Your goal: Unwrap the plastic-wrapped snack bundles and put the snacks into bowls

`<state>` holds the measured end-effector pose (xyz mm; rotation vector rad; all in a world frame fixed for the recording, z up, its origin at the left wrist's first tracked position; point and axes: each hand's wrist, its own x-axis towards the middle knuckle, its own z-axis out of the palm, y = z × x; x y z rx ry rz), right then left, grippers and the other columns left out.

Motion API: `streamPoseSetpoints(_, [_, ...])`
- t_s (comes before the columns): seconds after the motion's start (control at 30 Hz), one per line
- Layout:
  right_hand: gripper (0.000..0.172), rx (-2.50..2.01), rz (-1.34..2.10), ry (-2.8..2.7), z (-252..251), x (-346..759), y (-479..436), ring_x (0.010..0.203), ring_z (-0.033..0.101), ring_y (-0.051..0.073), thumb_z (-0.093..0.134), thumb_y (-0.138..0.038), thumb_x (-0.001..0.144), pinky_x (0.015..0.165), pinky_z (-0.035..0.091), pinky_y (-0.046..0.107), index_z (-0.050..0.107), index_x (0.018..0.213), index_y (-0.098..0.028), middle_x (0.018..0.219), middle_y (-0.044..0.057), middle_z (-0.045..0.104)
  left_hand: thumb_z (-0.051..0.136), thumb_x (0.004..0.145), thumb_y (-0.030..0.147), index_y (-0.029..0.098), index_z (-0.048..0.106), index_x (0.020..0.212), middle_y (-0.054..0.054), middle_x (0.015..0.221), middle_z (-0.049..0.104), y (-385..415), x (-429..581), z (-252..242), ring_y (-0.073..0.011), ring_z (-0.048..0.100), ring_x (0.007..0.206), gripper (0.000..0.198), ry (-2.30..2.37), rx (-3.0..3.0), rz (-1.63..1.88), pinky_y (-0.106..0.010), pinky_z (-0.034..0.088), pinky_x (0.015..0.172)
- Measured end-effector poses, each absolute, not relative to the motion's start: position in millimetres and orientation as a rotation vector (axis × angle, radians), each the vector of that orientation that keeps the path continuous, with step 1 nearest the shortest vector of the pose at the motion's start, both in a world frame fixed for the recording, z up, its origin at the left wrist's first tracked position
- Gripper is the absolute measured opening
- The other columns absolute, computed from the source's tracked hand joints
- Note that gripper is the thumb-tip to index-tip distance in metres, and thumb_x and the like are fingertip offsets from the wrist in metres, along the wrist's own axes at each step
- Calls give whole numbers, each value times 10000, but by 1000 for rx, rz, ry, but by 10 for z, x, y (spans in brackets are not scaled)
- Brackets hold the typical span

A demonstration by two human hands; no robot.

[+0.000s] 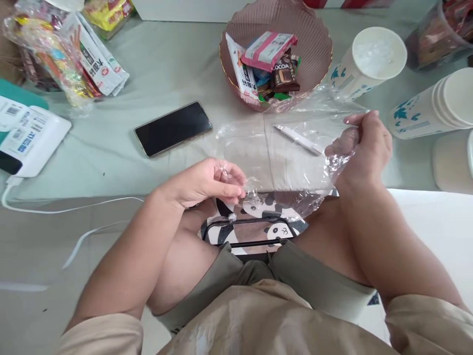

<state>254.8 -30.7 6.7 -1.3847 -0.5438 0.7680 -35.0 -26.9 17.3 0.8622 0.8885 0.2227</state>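
A clear plastic bag [258,148] is stretched between my two hands over the table's front edge. My left hand [218,182] is closed, thumb against fingers, pinching one end of the thin film. Near the paper cups, my right hand [364,143] grips the bag's other side with bent fingers, and crumpled film bunches against its palm. Through the film shows a thin white stick-like thing [299,140] on the cloth. Just beyond the bag stands a pink ribbed bowl [314,44] with several wrapped snacks [269,52]. Film covers part of the bowl's near rim.
A black phone [173,128] lies left of the bag. White paper cups [379,54] and a stack of cups [424,108] stand at right. Bagged snacks [70,59] and a white device [44,138] with a cable are at left. A panda-print thing [258,217] rests between my legs.
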Motion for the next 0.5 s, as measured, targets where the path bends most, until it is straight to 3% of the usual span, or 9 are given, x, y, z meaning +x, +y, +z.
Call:
streamPoseSetpoints(0.2, [372, -1277, 697, -489, -27, 2833, -241, 300, 233, 57, 368, -250, 1077, 370, 226, 227, 492, 727, -229, 413, -105, 300, 977, 565, 269, 176, 740, 663, -31, 582, 712, -253, -439, 289, -91, 576, 413, 273, 967, 1005, 228, -157, 440, 366])
streamPoseSetpoints(0.33, [366, -1251, 600, -530, -8, 2916, -249, 307, 214, 51, 365, -211, 1061, 369, 209, 239, 488, 716, -226, 426, -107, 279, 973, 582, 476, 214, 727, 544, -40, 452, 639, -203, -570, 358, -105, 489, 316, 361, 882, 1103, 130, -191, 377, 305])
streamPoseSetpoints(0.43, [350, -1304, 602, -549, -27, 2949, -256, 315, 193, 49, 359, -239, 1046, 372, 164, 256, 497, 724, -230, 424, -108, 261, 877, 569, 762, 223, 777, 608, -99, 489, 679, -163, -626, 280, -165, 567, 370, 550, 701, 1135, 78, -264, 481, 378])
streamPoseSetpoints(0.5, [317, -1318, 631, -573, -75, 2986, -256, 315, 177, 49, 352, -297, 1033, 390, 140, 258, 475, 746, -245, 426, -119, 216, 737, 552, 932, 191, 834, 819, -168, 704, 788, -139, -585, 148, -230, 713, 560, 794, 666, 1065, 69, -303, 589, 547])
